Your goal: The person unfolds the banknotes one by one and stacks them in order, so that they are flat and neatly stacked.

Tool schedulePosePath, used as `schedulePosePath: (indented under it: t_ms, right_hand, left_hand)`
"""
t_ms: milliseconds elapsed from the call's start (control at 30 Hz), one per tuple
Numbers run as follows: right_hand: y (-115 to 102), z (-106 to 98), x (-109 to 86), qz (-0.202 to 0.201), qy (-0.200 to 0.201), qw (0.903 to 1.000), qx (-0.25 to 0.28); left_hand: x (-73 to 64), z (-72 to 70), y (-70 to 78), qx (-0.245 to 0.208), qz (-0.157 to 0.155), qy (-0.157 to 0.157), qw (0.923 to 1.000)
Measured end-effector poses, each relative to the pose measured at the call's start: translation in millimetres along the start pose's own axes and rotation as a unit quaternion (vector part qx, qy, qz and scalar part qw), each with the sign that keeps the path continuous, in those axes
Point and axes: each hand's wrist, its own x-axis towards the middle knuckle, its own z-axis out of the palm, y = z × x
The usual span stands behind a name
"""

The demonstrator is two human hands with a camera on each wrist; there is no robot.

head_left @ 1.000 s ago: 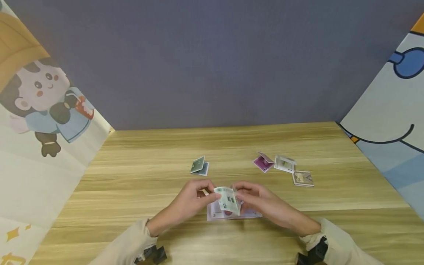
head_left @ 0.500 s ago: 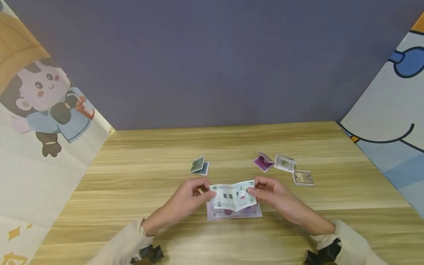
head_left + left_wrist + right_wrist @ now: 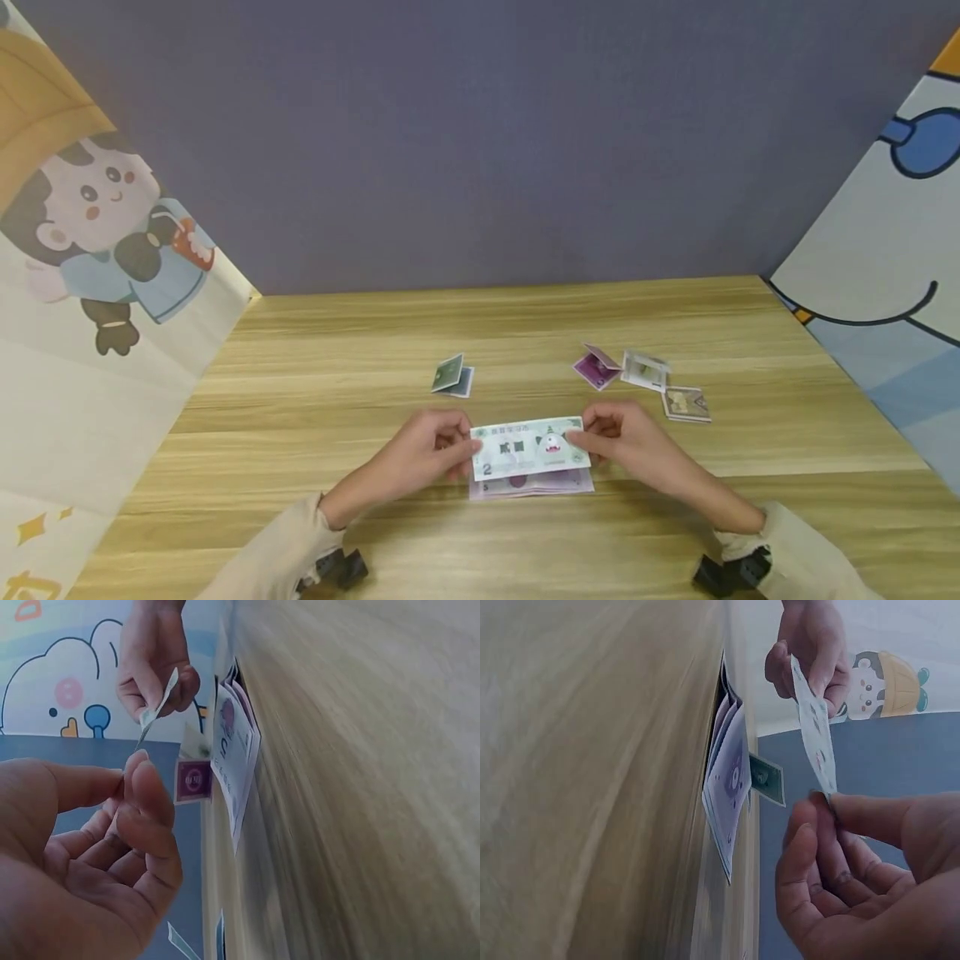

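Note:
A pale green play banknote (image 3: 527, 458) marked 2 is stretched out between both hands, nearly flat in the head view. My left hand (image 3: 431, 450) pinches its left end between thumb and fingers; my right hand (image 3: 622, 437) pinches the right end the same way. Under it on the table lies a small stack of purple notes (image 3: 551, 483) marked 5, mostly covered from above. Both wrist views show the green note held apart from that stack, whose purple notes (image 3: 727, 776) are creased and lifted at the ends.
Beyond the left hand a folded dark green note (image 3: 447, 372) stands half open on the wooden table (image 3: 337, 358). A folded magenta note (image 3: 597, 368), a folded grey-white note (image 3: 643, 371) and a folded brown note (image 3: 686, 403) lie at the back right. A grey panel (image 3: 487, 150) rises behind.
The green note has gone from folded and bent to spread flat. The right hand has moved to the right with its end. The notes on the table have stayed put.

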Motion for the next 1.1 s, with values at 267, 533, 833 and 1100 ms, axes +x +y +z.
schedulePosePath:
  t_ms: [267, 533, 833, 1100]
  right_hand:
    - [7, 1, 1.4, -0.012, -0.022, 0.9981, -0.056]
    - [11, 6, 7.5, -0.044, -0.021, 0.9882, -0.146]
    - [5, 13, 11.5, -0.056, -0.017, 0.9753, -0.213]
    - [1, 17, 11.7, -0.04, -0.009, 0.968, -0.248]
  left_hand:
    - [6.8, 3.3, -8.7, 0.036, -0.009, -0.03, 0.9989]
    - [13.4, 7.6, -9.5, 0.126, -0.009, -0.035, 0.9914]
    - [15.6, 12.8, -9.3, 0.215, -0.026, -0.037, 0.9755]
    - [15.9, 14.6, -8.0, 0.252, -0.018, -0.038, 0.9668]
